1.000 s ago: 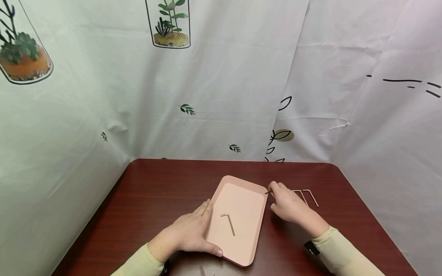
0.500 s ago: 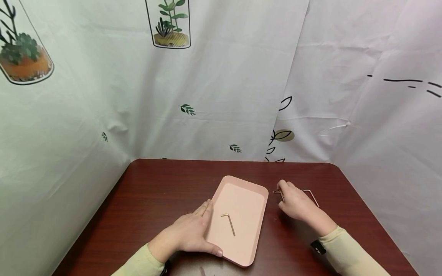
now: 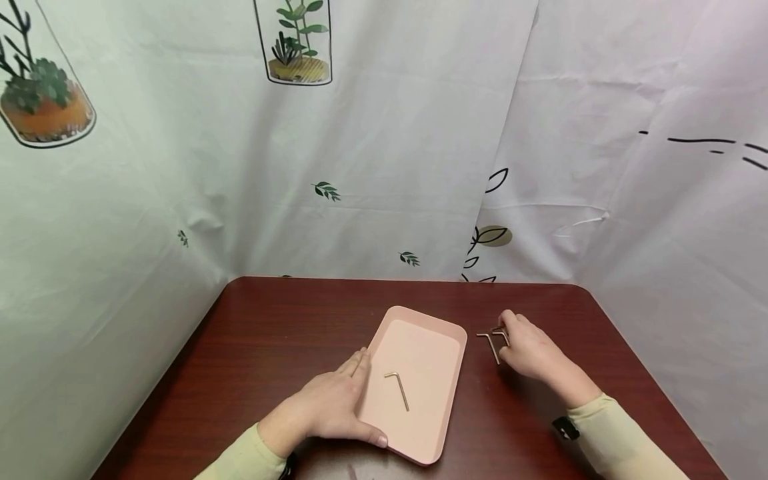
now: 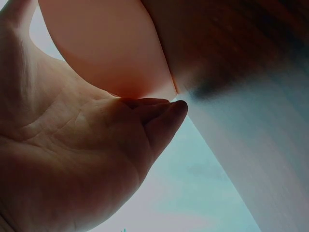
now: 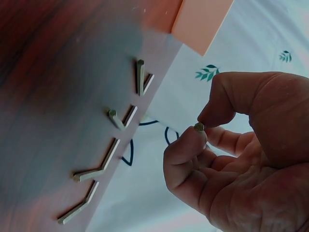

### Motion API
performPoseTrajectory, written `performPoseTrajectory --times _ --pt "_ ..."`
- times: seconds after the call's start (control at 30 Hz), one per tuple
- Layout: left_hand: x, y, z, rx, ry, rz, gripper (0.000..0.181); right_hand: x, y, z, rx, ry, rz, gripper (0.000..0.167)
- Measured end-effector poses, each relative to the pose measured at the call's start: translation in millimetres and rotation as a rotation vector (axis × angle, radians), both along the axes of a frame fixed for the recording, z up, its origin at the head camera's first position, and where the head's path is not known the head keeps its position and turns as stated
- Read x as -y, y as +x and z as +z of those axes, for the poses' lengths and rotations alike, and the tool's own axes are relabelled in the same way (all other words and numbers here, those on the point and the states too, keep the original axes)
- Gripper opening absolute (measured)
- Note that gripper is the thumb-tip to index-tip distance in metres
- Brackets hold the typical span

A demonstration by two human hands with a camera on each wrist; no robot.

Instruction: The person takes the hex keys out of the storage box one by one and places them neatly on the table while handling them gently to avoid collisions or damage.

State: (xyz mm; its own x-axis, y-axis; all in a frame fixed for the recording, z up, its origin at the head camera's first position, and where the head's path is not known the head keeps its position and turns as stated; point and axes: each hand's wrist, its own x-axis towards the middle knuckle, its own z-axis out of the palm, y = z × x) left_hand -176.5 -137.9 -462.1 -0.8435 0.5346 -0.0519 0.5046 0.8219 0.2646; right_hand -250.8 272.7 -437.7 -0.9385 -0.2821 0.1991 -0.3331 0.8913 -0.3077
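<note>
My left hand [image 3: 333, 403] lies along the left side of a pink tray [image 3: 429, 360]. Its fingers are straight against the wall, and the thumb touches the near rim; the left wrist view shows the palm [image 4: 72, 145] beside the tray wall [image 4: 116, 48]. One brass-coloured hex key [image 3: 401, 390] lies inside the tray. My right hand [image 3: 531, 350] pinches another hex key [image 5: 199, 126] between thumb and index finger, seen nearly end-on in the right wrist view. Below it, several hex keys [image 5: 99, 169] lie in a row on the table, partly hidden by the hand in the head view.
A dark red-brown table [image 3: 288, 327] carries everything. White curtains [image 3: 384, 147] printed with plants stand behind it and along both sides. In the head view, one loose hex key [image 3: 491, 348] lies just right of the tray.
My right hand has moved right, away from the tray's far right corner, carrying the pinched hex key. Loose hex keys now show to its left. My left hand and the tray stay put.
</note>
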Motion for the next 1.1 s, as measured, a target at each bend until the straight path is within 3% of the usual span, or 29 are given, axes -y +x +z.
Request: performPoseTrajectory --times 1.1 --pt "-0.5 -0.4 0.9 -0.002 0.002 -0.008 0.154 -58.9 -20.7 -1.9 0.058 0.0 -0.085 0.037"
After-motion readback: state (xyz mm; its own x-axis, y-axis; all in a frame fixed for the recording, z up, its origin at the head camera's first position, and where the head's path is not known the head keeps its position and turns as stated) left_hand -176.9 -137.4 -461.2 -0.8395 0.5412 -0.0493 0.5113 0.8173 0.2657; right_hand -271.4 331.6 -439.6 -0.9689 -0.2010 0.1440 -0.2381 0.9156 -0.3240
